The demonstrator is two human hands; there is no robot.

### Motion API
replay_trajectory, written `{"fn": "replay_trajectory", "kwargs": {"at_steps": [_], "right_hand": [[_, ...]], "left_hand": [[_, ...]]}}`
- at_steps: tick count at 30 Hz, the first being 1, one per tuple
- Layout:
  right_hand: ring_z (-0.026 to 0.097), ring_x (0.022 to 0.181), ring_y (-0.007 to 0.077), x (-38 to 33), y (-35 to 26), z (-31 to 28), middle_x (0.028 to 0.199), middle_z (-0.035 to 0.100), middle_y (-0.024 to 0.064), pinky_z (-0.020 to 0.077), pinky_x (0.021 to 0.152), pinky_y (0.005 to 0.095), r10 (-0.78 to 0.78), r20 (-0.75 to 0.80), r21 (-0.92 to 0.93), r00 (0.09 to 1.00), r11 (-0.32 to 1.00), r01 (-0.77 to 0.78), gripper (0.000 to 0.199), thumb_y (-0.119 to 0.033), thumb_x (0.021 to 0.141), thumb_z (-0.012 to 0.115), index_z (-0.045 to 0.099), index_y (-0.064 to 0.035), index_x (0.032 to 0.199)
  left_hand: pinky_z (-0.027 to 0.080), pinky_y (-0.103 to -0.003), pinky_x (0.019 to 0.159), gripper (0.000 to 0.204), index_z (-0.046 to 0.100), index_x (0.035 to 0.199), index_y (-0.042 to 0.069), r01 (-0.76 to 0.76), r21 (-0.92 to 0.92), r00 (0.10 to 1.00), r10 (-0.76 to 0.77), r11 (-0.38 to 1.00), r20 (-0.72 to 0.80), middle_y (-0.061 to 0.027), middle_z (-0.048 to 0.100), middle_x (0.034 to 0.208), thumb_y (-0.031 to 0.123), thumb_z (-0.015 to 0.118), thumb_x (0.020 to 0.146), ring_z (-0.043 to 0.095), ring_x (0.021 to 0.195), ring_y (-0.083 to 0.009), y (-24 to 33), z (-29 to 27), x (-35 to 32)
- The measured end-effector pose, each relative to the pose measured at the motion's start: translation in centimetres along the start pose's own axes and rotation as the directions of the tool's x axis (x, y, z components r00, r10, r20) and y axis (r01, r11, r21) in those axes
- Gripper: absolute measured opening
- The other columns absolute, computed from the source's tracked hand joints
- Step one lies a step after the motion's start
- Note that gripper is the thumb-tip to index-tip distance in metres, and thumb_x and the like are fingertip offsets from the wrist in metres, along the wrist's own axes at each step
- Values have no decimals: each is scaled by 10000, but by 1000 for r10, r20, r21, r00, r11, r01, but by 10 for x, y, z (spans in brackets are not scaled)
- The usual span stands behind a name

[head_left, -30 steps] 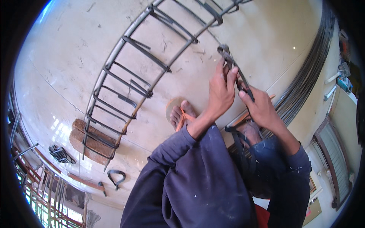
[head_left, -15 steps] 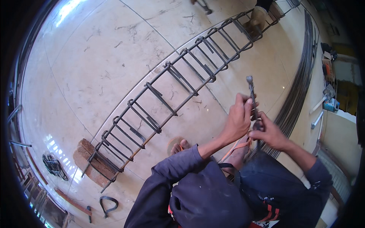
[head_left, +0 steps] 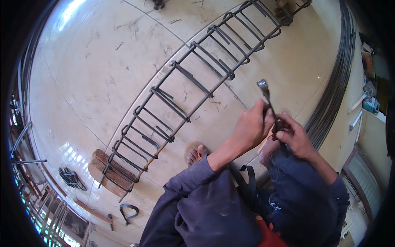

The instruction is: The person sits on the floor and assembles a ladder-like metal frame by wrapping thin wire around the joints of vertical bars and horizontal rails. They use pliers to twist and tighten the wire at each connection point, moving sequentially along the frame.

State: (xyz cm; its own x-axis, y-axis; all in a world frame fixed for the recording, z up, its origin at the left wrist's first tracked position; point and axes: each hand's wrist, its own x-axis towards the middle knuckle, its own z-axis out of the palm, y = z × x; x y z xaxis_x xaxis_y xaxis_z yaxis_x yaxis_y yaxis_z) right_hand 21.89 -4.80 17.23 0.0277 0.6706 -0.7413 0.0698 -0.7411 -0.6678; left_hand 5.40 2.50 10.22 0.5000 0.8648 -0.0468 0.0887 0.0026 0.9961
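In front of my knees, both hands grip a slim, dark bundle of tie wire (head_left: pixel 268 96) with a bright, bent upper end. My left hand (head_left: pixel 252 123) is closed around its upper part. Just below and to the right, my right hand (head_left: pixel 294 138) pinches the lower part between thumb and fingers. Thin loose strands hang below the right hand over my dark trouser leg. Beyond my hands, a long rebar cage (head_left: pixel 189 116) with square stirrups runs diagonally across the floor. Neither hand touches the cage.
Reddish-brown blocks (head_left: pixel 108 175) support the cage's near-left end. Long steel bars (head_left: pixel 339 74) lie along the right. A stack of stirrups (head_left: pixel 72 179) and a looped wire bundle (head_left: pixel 128 214) lie at lower left. Wire scraps dot the tiled floor (head_left: pixel 123 82). My sandalled foot (head_left: pixel 196 154) is beside the cage.
The view has shifted, so the cage sits higher in it. The bundle's upper end now leans to the left, and my hands have drawn closer together around it.
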Motion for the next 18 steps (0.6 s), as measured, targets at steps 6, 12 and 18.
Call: {"fn": "replay_trajectory", "kwargs": {"at_steps": [6, 12, 18], "right_hand": [[648, 950, 176, 39, 14, 21, 992, 643, 101, 503, 841, 313, -101, 134, -137, 986, 983, 119, 435, -116, 849, 666, 488, 18, 1223], [584, 828, 495, 69, 5, 34, 818, 609, 303, 472, 716, 519, -256, 298, -512, 920, 771, 380, 446, -62, 807, 528, 453, 26, 1238], [592, 826, 501, 91, -37, 38, 809, 605, 313, 474, 737, 533, -207, 330, -481, 921, 802, 353, 501, -27, 796, 489, 424, 13, 1292]], "left_hand": [[482, -439, 547, 208, 485, 960, -8, -100, 234, 993, 81, 967, 89, -177, 615, 738, 37, 629, 817, 630, 637, -364, -25, -7, -11], [480, -379, 510, 254, 492, 963, -3, -241, 438, 962, 271, 866, -8, -140, 604, 736, 7, 651, 765, 632, 616, -305, -28, -21, -5], [495, -416, 610, 208, 524, 1013, -22, 61, 349, 977, 15, 935, -212, -172, 589, 791, 60, 626, 851, 620, 712, -354, -22, -28, -2]]}}
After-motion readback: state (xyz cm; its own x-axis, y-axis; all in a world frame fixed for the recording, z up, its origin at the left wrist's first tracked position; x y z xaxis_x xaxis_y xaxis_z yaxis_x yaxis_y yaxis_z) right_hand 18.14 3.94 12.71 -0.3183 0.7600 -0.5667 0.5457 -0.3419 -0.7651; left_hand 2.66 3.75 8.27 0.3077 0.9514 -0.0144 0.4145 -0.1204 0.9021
